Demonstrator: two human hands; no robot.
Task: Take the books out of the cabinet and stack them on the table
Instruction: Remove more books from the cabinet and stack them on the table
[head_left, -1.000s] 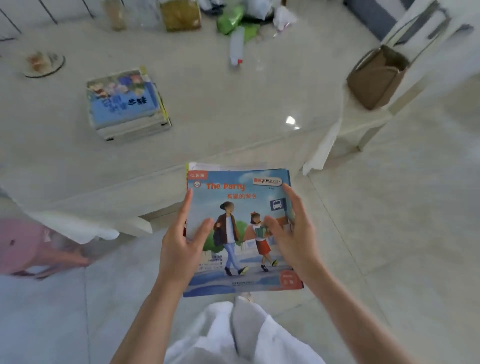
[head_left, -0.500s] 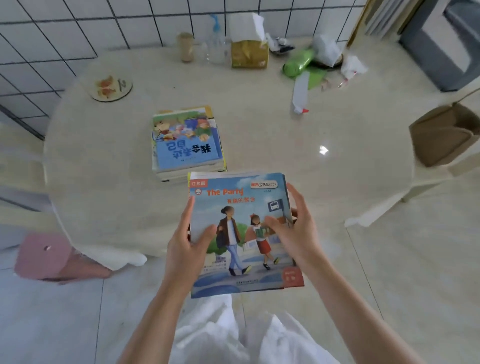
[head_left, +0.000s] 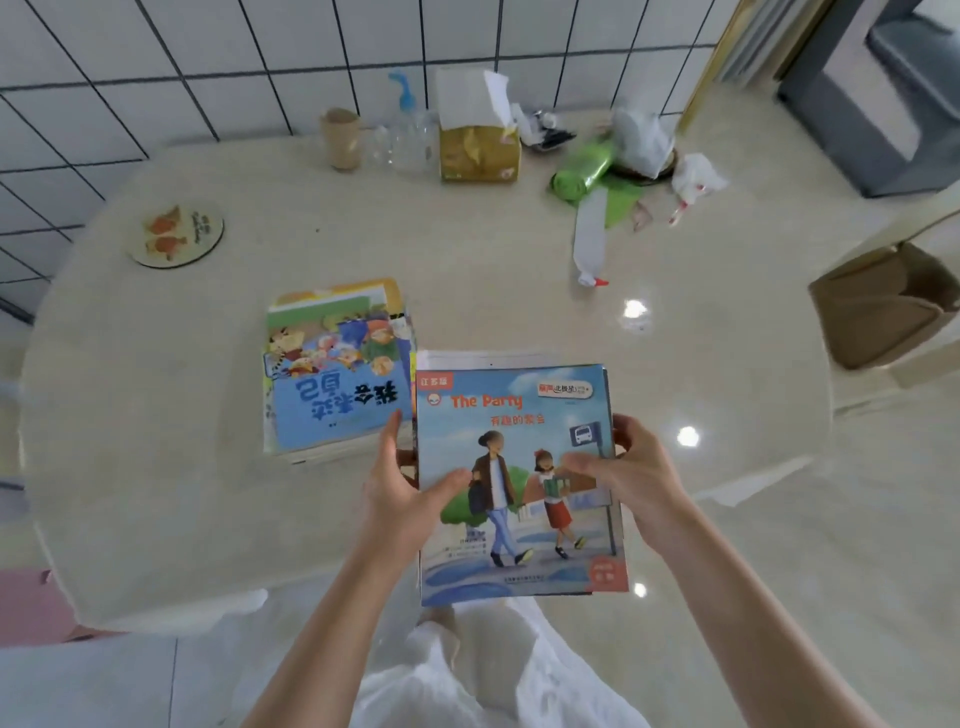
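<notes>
I hold a thin bundle of books (head_left: 514, 441) in both hands, above the near edge of the round beige table (head_left: 156, 493). Its top cover is blue, reads "The Party" and shows two walking figures. My left hand (head_left: 400, 493) grips the bundle's left edge with the thumb on the cover. My right hand (head_left: 628, 473) grips the right edge, thumb on top. Just to the left, a stack of books (head_left: 337, 374) lies on the table, topped by a blue picture book facing away from me. The cabinet is out of view.
At the table's far side stand a brown cup (head_left: 341, 137), a clear spray bottle (head_left: 408, 130), a yellow tissue box (head_left: 479, 140), green and white plastic bags (head_left: 602, 171) and a lying white bottle (head_left: 589, 239). A round coaster (head_left: 175, 236) lies far left. A brown bag (head_left: 883, 306) sits on a chair at right.
The bundle in my hands has come from beside the table to above its near edge, close to the stack. My view has lifted and now takes in the whole table and the tiled wall.
</notes>
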